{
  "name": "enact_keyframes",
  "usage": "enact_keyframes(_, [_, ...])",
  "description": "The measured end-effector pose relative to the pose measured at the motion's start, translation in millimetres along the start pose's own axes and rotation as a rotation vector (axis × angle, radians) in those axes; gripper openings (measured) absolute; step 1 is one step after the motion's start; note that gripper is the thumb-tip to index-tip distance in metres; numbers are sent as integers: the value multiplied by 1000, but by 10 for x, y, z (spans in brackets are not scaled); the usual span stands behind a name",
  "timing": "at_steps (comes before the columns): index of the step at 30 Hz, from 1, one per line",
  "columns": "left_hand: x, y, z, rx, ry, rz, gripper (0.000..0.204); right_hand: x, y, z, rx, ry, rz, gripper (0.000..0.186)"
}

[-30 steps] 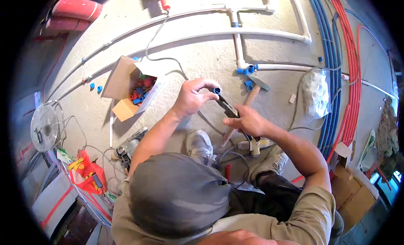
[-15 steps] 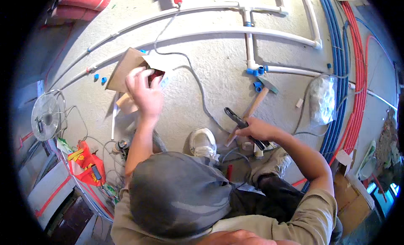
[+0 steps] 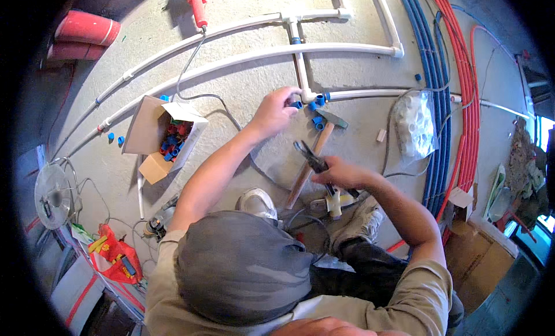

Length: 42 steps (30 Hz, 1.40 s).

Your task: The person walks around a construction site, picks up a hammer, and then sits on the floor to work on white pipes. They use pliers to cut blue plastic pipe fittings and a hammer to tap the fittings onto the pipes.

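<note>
My left hand (image 3: 273,113) reaches toward the elbow of the white pipes (image 3: 299,69), with its fingertips closed on a small blue fitting (image 3: 296,105). Beside it, several more blue fittings (image 3: 318,123) lie on the floor near the head of a wooden-handled hammer (image 3: 309,162). My right hand (image 3: 338,175) grips black pliers (image 3: 312,158) with their jaws pointing up and left, over the hammer handle. An open cardboard box (image 3: 139,128) of red and blue fittings stands to the left of my left arm.
Bundles of blue pipes (image 3: 429,76) and red pipes (image 3: 465,82) run along the right, beside a clear bag (image 3: 415,125) of white fittings. A grey cable (image 3: 230,116) crosses the floor. A fan (image 3: 52,194), red bag (image 3: 115,255) and power tool (image 3: 157,225) sit at left; a cardboard box (image 3: 474,266) at lower right.
My left hand has left the cardboard box and moved right, to the blue fittings by the pipe elbow. My right hand still holds the pliers. The view has shifted slightly.
</note>
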<state>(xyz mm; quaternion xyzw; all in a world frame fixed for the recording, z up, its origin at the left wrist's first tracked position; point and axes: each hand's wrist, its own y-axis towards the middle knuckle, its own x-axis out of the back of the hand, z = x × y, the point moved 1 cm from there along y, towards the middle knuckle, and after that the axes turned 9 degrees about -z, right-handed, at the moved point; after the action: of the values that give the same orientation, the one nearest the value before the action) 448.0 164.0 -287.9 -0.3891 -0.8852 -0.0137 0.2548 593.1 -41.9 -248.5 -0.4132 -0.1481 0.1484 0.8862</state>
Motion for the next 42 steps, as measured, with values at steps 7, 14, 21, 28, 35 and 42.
enact_keyframes(7, [323,-623,11,-60,-355,-16,34,107,36,501,13,-15,-106,45])
enact_keyframes(14, [455,-753,-37,-35,-327,-44,33,69,1,794,-8,-122,-79,44])
enact_keyframes(21, [607,-793,-117,-184,-223,-39,28,-133,63,726,74,-146,-190,47])
enact_keyframes(28, [978,-1216,124,28,-1179,-618,15,-358,110,439,64,-134,-63,51])
enact_keyframes(35, [1868,-1461,405,317,888,-1035,44,-330,161,32,-19,-132,79,41])
enact_keyframes(42, [79,-381,51,-474,347,-96,42,-171,96,97,-94,-44,6,46])
